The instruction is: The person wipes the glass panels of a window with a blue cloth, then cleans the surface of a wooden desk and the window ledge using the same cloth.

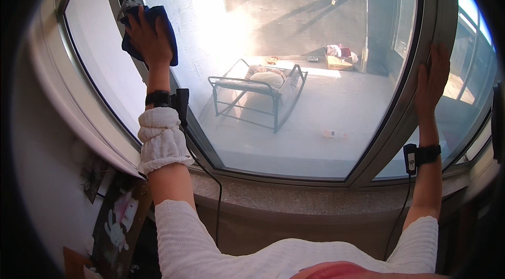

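Observation:
A dark blue cloth lies under my left hand, which holds it against the metal frame at the upper left of the window. Its folds reach past my fingers onto the edge of the glass pane. A crumpled, silvery clear thing sticks out above the cloth; what it is I cannot tell. On the right, my right hand lies against the upright metal window frame, fingers pointing up, thumb apart, and nothing held in it.
Below the window runs a speckled stone sill. Cables hang from straps on both wrists. At lower left is a dark surface with papers and a white rabbit-shaped cutout. Beyond the glass stand a metal-framed cot and a cardboard box.

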A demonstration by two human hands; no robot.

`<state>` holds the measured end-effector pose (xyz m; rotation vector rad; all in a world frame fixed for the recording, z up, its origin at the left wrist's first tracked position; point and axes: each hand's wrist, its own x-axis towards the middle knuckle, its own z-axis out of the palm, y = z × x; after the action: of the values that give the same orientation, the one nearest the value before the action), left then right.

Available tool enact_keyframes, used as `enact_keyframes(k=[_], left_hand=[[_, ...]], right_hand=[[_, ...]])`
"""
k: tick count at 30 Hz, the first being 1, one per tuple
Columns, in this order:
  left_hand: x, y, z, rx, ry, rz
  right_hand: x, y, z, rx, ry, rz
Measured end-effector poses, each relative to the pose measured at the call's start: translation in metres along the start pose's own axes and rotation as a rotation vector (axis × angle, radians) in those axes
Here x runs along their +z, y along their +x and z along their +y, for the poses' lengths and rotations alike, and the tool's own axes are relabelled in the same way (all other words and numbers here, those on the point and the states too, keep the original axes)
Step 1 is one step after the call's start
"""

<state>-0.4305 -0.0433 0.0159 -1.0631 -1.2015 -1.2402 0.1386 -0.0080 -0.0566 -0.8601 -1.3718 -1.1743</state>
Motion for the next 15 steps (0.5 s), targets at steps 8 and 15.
enact_keyframes(k=[8,15], left_hand=[[0.016,-0.003,0.079,-0.180,0.103,0.064],[0.017,0.000,0.277,0.283,-0.106,0.076]], right_hand=[[0.003,0.001,-0.003,-0.040,0.018,0.040],[-0.003,0.002,-0.003,-0.003,0.063,0.014]])
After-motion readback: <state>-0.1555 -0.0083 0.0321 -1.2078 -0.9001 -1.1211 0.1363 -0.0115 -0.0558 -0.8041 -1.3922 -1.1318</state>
